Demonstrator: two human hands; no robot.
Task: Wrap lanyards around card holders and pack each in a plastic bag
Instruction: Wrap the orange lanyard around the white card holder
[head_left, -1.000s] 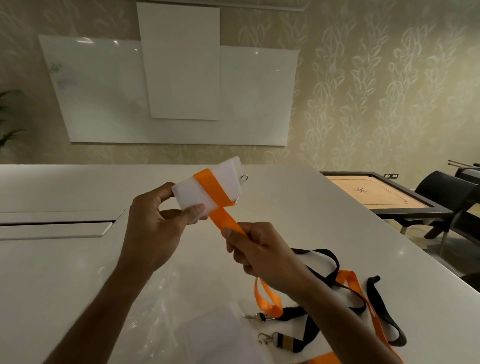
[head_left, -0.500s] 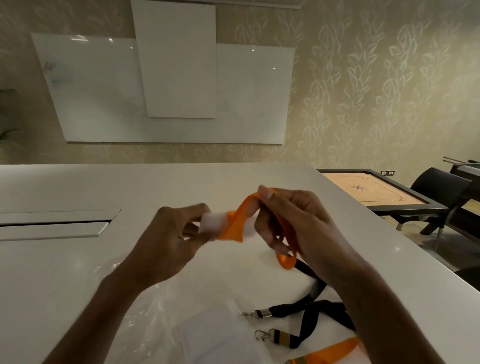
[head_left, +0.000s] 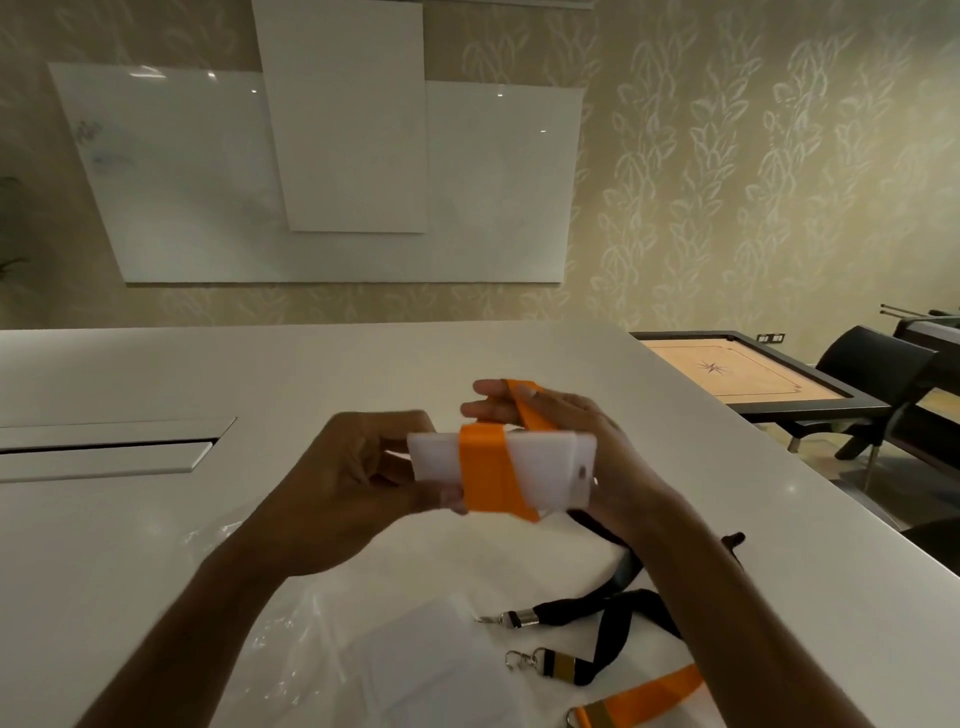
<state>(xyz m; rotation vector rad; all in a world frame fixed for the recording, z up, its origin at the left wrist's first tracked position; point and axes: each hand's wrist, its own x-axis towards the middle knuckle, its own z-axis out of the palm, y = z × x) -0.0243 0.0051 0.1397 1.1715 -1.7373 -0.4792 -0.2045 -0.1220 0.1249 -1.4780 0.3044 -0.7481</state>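
Observation:
A white card holder (head_left: 545, 467) lies flat in the air above the table, with an orange lanyard (head_left: 485, 473) wound around its middle. My left hand (head_left: 353, 483) grips the holder's left end, thumb below and fingers behind. Behind the holder my right hand (head_left: 561, 421) holds the orange strap, which runs over its fingers and down onto the holder. Clear plastic bags (head_left: 311, 654) lie on the table below my left forearm.
Two black lanyards (head_left: 608, 618) with metal clips and another orange lanyard (head_left: 649, 696) lie on the white table (head_left: 156, 519) at the lower right. A cable-slot cover (head_left: 104, 452) sits at the left. A carrom board (head_left: 737, 374) and black chairs (head_left: 878, 374) stand beyond the table's right edge.
The holder has been turned flat, facing me, with another turn of orange strap around it. My right hand has carried the strap up and behind the holder.

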